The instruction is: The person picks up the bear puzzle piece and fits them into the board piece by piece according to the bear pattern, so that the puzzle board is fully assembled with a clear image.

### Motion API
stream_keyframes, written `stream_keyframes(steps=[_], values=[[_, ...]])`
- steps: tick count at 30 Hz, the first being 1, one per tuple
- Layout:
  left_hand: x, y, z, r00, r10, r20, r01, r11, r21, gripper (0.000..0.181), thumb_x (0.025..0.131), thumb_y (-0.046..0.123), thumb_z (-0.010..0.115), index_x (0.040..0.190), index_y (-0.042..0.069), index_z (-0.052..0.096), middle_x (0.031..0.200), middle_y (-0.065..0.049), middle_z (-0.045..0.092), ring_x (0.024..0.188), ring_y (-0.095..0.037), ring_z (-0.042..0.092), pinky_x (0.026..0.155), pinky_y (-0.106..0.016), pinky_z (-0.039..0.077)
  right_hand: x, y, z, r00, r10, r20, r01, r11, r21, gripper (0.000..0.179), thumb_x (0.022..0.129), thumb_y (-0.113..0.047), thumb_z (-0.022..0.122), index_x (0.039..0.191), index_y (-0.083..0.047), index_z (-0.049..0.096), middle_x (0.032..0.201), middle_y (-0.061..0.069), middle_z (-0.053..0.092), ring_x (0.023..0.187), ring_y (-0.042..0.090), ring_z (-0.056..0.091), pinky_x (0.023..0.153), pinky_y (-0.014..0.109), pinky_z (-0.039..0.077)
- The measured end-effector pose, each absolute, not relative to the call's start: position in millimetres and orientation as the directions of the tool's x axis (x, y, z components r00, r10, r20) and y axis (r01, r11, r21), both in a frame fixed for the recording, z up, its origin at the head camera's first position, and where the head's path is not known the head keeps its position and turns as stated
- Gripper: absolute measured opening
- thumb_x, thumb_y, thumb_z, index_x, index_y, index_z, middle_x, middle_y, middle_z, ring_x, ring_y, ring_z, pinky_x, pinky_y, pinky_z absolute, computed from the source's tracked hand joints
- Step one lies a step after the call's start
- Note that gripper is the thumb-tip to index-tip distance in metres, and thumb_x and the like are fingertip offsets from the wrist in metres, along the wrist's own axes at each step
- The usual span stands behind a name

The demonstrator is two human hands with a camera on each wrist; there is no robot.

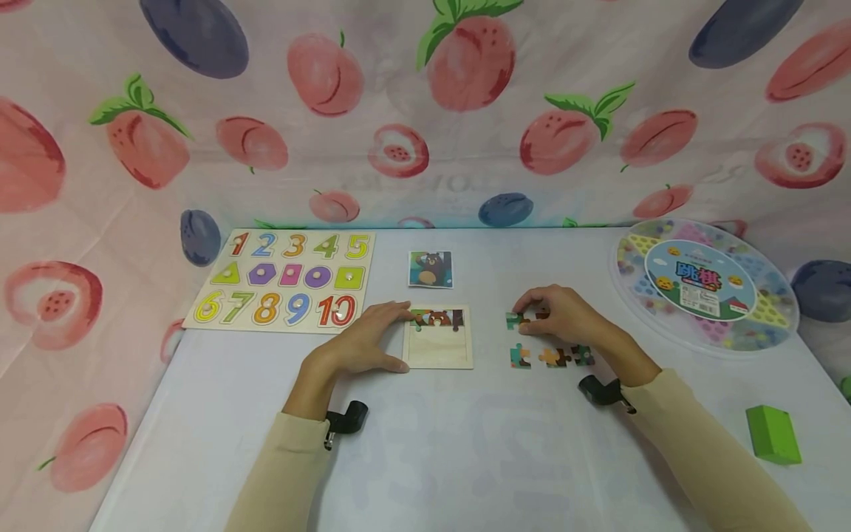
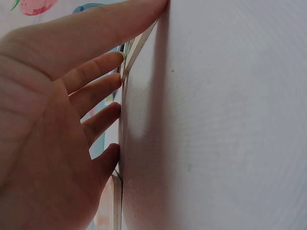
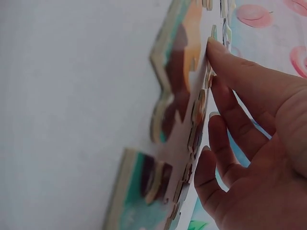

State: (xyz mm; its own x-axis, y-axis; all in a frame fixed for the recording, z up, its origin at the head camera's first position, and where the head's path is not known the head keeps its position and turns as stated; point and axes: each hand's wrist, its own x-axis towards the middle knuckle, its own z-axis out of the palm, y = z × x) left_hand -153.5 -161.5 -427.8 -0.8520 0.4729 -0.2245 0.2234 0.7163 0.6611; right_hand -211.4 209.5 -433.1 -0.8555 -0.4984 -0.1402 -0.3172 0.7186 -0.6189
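In the head view a square wooden puzzle tray [image 1: 437,350] has a top row of fitted pieces showing a bear's head. My left hand [image 1: 355,341] rests at its left side, thumb by the lower corner and fingertips by the upper one. Those fingers look extended in the left wrist view. To the right, my right hand [image 1: 565,319] pinches a puzzle piece [image 1: 514,321] between thumb and fingers, low over the table. Nearer me lie a green-and-orange piece [image 1: 521,356], an orange-and-brown piece [image 1: 555,357] and a dark green piece [image 1: 583,355]. The hand partly hides other pieces.
A bear picture card [image 1: 431,269] lies beyond the tray. A number-and-shape board [image 1: 306,267] is at the back left. At the back right sits a round, clear-lidded game box [image 1: 705,284], with a green block [image 1: 774,434] nearer me. Fruit-print cloth [image 1: 399,89] hangs behind.
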Motion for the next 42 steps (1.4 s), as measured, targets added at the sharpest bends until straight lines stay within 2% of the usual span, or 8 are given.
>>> stream_keyframes(steps=[5, 14, 20, 31, 42], values=[[-153, -161, -428, -0.852, 0.469, -0.233, 0.217, 0.721, 0.658, 0.082, 0.076, 0.024, 0.089, 0.148, 0.016, 0.052, 0.169, -0.003, 0.032, 0.160, -0.031, 0.020, 0.131, -0.056, 0.020, -211, 209, -433, -0.852, -0.506, -0.134, -0.334, 0.723, -0.604, 0.022, 0.089, -0.018, 0.080, 0.109, -0.013, 0.075, 0.111, 0.007, 0.075, 0.092, 0.017, 0.058, 0.080, 0.029, 0.047], [-154, -161, -429, -0.853, 0.470, -0.227, 0.224, 0.722, 0.655, 0.081, 0.077, 0.026, 0.089, 0.148, 0.017, 0.052, 0.168, -0.002, 0.033, 0.160, -0.031, 0.020, 0.130, -0.057, 0.020, -209, 208, -432, -0.847, -0.523, -0.100, -0.353, 0.693, -0.629, 0.017, 0.087, -0.010, 0.080, 0.103, -0.012, 0.074, 0.101, 0.005, 0.070, 0.087, 0.014, 0.061, 0.074, 0.023, 0.051], [-155, -161, -430, -0.850, 0.470, -0.237, 0.215, 0.721, 0.659, 0.081, 0.077, 0.026, 0.089, 0.148, 0.017, 0.052, 0.169, -0.001, 0.032, 0.161, -0.030, 0.019, 0.131, -0.056, 0.019, -210, 207, -429, -0.840, -0.533, -0.098, -0.359, 0.683, -0.636, 0.011, 0.087, -0.010, 0.079, 0.098, -0.012, 0.079, 0.102, 0.005, 0.074, 0.084, 0.011, 0.061, 0.072, 0.021, 0.052], [-155, -161, -430, -0.854, 0.463, -0.236, 0.209, 0.722, 0.660, 0.081, 0.077, 0.025, 0.089, 0.148, 0.018, 0.052, 0.169, 0.000, 0.032, 0.161, -0.029, 0.019, 0.130, -0.056, 0.020, -210, 200, -421, -0.852, -0.519, -0.069, -0.336, 0.643, -0.688, 0.024, 0.082, -0.013, 0.085, 0.104, -0.008, 0.076, 0.100, 0.010, 0.076, 0.079, 0.010, 0.066, 0.067, 0.018, 0.053], [-155, -161, -430, -0.851, 0.462, -0.249, 0.206, 0.730, 0.652, 0.082, 0.078, 0.027, 0.088, 0.150, 0.018, 0.050, 0.169, 0.001, 0.031, 0.161, -0.029, 0.017, 0.130, -0.056, 0.020, -205, 182, -423, -0.840, -0.519, -0.158, -0.226, 0.600, -0.768, 0.027, 0.090, -0.014, 0.078, 0.116, -0.011, 0.075, 0.117, 0.013, 0.073, 0.078, 0.014, 0.064, 0.063, 0.019, 0.049]])
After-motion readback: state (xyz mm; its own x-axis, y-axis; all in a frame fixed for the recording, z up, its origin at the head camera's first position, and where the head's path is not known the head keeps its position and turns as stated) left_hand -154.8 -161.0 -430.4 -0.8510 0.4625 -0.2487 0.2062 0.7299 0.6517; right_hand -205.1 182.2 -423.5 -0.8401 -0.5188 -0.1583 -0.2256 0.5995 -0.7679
